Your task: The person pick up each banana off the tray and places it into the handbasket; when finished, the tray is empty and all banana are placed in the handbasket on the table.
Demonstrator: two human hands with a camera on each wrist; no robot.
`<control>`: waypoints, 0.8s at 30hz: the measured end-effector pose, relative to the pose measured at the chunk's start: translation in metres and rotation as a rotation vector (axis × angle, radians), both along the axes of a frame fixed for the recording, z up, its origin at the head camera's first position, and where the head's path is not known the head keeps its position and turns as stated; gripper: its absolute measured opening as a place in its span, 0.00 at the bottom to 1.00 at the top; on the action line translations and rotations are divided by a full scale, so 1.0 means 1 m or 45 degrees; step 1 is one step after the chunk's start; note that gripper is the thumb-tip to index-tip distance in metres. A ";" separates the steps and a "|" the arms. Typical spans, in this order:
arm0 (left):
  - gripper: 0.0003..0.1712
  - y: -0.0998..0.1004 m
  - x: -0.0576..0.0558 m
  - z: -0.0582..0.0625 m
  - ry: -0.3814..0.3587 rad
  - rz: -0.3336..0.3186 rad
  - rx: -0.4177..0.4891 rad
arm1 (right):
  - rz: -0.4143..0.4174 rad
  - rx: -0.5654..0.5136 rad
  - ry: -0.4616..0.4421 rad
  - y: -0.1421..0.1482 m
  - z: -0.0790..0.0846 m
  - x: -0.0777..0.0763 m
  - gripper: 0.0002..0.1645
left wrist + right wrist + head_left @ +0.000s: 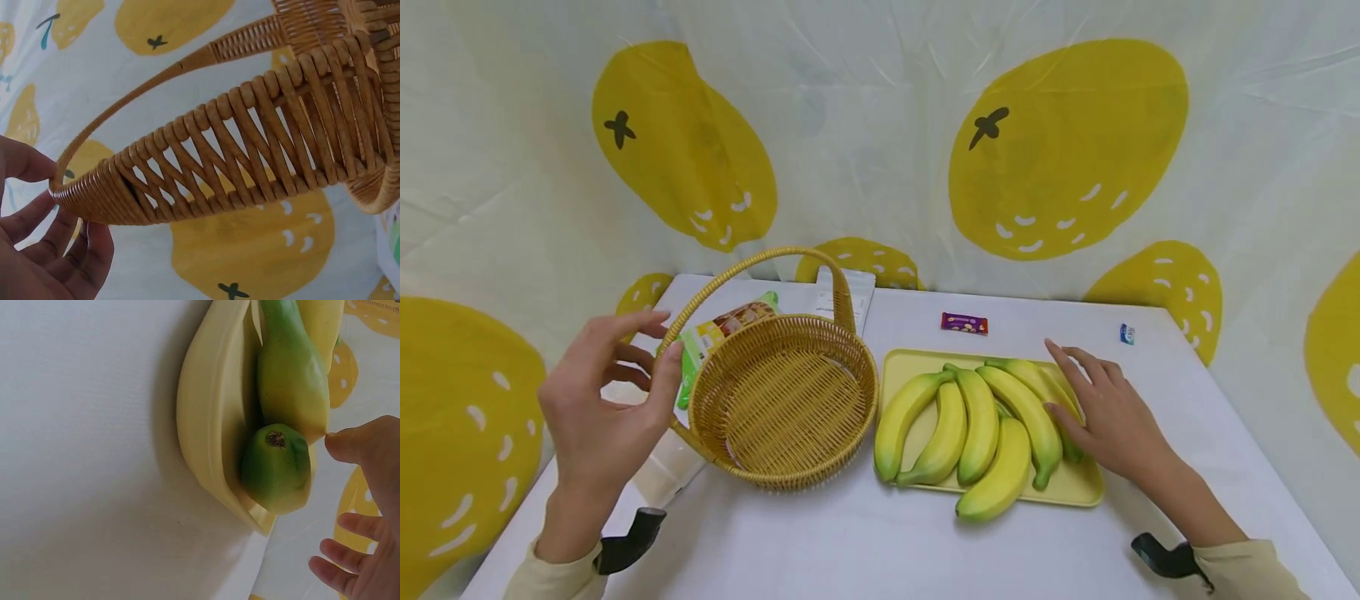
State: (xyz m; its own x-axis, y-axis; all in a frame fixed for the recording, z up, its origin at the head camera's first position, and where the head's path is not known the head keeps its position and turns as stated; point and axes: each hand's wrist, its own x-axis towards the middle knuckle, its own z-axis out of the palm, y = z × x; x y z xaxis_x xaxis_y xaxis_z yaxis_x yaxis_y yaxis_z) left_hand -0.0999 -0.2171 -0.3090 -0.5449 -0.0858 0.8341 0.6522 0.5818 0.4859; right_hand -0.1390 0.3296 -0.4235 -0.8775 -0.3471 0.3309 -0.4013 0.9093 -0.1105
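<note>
Several bananas (977, 429) lie in a fanned heap on a yellow tray (1087, 490) in the head view, the nearest one overhanging its front rim. None lies in the wicker basket (797, 408), left of the tray. Judging by that, the handling of the fruit has barely begun: the basket is held, while every banana in sight remains to be moved, if moving is the work. The left grip (602, 417) is at the near side of the basket's handle (844, 304); the right grip (1105, 417) hovers over the tray's right end, fingers extended above the rightmost bananas.

In the left wrist view, thumb and fingers pinch the handle near its top, with the basket's body well beyond them. Whether its base rests on the table (880, 550) I cannot tell.

In the right wrist view, the grip is spread, nothing between thumb and fingers; the thumb tip is at a banana's side, touching or just beside it.
</note>
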 end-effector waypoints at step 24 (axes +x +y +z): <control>0.18 -0.019 0.007 -0.027 -0.155 0.015 0.044 | -0.002 -0.052 -0.117 0.000 -0.007 -0.006 0.44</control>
State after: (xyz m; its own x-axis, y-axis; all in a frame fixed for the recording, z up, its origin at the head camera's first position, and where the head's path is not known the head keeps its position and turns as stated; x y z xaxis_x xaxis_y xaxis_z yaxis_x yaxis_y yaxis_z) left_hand -0.0926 -0.2360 -0.3362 -0.6407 -0.1200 0.7584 0.5805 0.5708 0.5807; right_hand -0.1447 0.3295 -0.4307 -0.9054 -0.3332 0.2632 -0.3861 0.9039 -0.1839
